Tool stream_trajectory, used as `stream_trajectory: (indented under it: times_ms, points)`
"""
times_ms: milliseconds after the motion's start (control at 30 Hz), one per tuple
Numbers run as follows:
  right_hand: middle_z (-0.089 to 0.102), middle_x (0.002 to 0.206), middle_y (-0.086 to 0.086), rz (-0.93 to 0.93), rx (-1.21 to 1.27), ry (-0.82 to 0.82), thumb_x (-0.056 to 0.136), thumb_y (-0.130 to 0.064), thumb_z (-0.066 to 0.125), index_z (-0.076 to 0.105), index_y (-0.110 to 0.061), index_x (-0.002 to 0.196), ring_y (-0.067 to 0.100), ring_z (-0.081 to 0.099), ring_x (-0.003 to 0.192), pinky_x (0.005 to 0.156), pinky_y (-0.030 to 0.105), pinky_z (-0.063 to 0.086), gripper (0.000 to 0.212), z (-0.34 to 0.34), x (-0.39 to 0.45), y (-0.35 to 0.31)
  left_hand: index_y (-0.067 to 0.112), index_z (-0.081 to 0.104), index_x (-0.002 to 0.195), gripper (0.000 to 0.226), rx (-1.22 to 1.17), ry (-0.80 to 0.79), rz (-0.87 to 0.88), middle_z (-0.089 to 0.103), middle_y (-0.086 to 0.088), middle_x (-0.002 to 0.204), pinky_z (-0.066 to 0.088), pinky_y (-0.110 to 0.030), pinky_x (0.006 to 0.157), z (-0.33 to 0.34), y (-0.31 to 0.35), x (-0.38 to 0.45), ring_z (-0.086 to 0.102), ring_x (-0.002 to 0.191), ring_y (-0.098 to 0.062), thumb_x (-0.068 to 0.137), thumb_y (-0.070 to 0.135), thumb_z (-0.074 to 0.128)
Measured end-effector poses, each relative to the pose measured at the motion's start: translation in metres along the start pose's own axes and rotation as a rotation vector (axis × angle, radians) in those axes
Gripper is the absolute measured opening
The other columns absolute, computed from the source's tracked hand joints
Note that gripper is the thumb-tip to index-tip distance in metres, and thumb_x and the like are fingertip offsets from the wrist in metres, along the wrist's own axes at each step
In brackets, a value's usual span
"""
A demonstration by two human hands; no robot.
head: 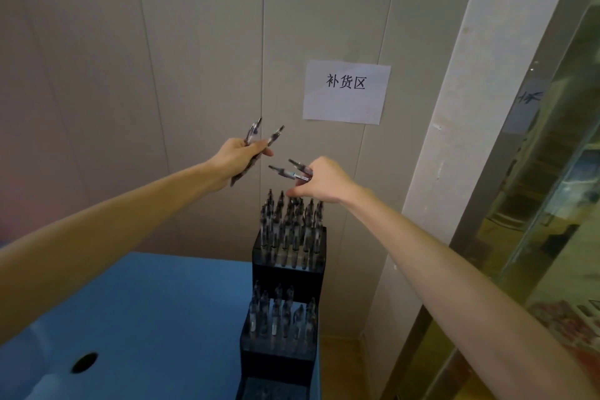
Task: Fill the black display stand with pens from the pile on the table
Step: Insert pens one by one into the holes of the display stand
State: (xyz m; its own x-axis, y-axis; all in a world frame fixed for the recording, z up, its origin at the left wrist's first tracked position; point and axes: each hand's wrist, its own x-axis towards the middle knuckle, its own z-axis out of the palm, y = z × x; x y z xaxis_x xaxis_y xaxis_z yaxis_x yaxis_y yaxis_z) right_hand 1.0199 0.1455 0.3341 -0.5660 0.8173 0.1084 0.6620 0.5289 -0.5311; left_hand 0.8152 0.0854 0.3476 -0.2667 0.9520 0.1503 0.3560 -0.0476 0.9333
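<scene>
1. The left hand (237, 157) grips a few pens (256, 140) up high.
2. The right hand (324, 183) pinches two pens (292, 170) just above the black display stand (285, 273).
3. The stand sits on a blue table (146, 308), below a paper sign (345, 91) on the wall.

- Single head-worn wide-angle view, looks forward and down along both bare outstretched arms.
- Faces pale panelled wall (194, 42), close.
- Tiered black plastic display stand (289, 273) low centre; blue table (146, 318) bottom left.
</scene>
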Motion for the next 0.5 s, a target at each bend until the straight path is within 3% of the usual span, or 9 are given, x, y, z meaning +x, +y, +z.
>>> stream_trajectory:
  times_ms: [133, 233, 267, 400, 500]
  points:
    - [0.054, 0.064, 0.000, 0.012, -0.008, 0.014, 0.081, -0.037, 0.083, 0.069, -0.005, 0.079, 0.016, 0.049, 0.056, 0.052, 0.027, 0.034, 0.034, 0.004, -0.001, -0.002, 0.015, 0.077, 0.101, 0.030, -0.031, 0.030, 0.007, 0.054, 0.000, 0.080, 0.038, -0.025, 0.064, -0.008, -0.005, -0.007, 0.043, 0.065, -0.011, 0.100, 0.038, 0.059]
    - [0.057, 0.063, 0.002, 0.019, -0.027, 0.077, 0.082, -0.034, 0.080, 0.066, -0.006, 0.073, 0.018, 0.053, 0.056, 0.052, 0.028, 0.038, 0.033, 0.005, -0.005, 0.003, 0.016, 0.077, 0.102, 0.026, 0.000, 0.029, 0.015, 0.065, 0.001, 0.105, 0.039, -0.027, 0.088, -0.005, -0.005, -0.013, 0.057, 0.092, -0.010, 0.097, 0.038, 0.063]
    - [0.056, 0.062, 0.001, 0.023, -0.037, 0.100, 0.083, -0.033, 0.079, 0.063, -0.009, 0.070, 0.018, 0.052, 0.055, 0.051, 0.027, 0.038, 0.032, 0.004, -0.008, 0.005, 0.017, 0.077, 0.100, 0.025, 0.008, 0.028, 0.018, 0.065, 0.001, 0.108, 0.038, -0.027, 0.090, -0.004, -0.005, -0.014, 0.057, 0.097, -0.010, 0.095, 0.038, 0.065]
    - [0.055, 0.062, 0.000, 0.096, -0.037, 0.123, 0.080, -0.033, 0.081, 0.065, -0.007, 0.074, 0.019, 0.052, 0.056, 0.053, 0.027, 0.037, 0.031, -0.007, -0.016, 0.014, 0.017, 0.075, 0.090, 0.018, 0.022, 0.002, 0.017, 0.059, 0.001, 0.077, 0.041, -0.017, 0.061, 0.002, -0.004, -0.020, 0.050, 0.067, -0.010, 0.090, 0.035, 0.073]
    - [0.055, 0.066, 0.002, 0.137, -0.081, 0.110, 0.076, -0.033, 0.083, 0.066, -0.004, 0.079, 0.022, 0.052, 0.061, 0.055, 0.029, 0.036, 0.033, -0.010, -0.017, 0.018, 0.014, 0.077, 0.096, 0.018, 0.041, -0.014, 0.058, 0.070, 0.002, 0.085, 0.044, -0.013, 0.064, 0.009, -0.001, -0.023, 0.060, 0.074, -0.005, 0.090, 0.030, 0.074]
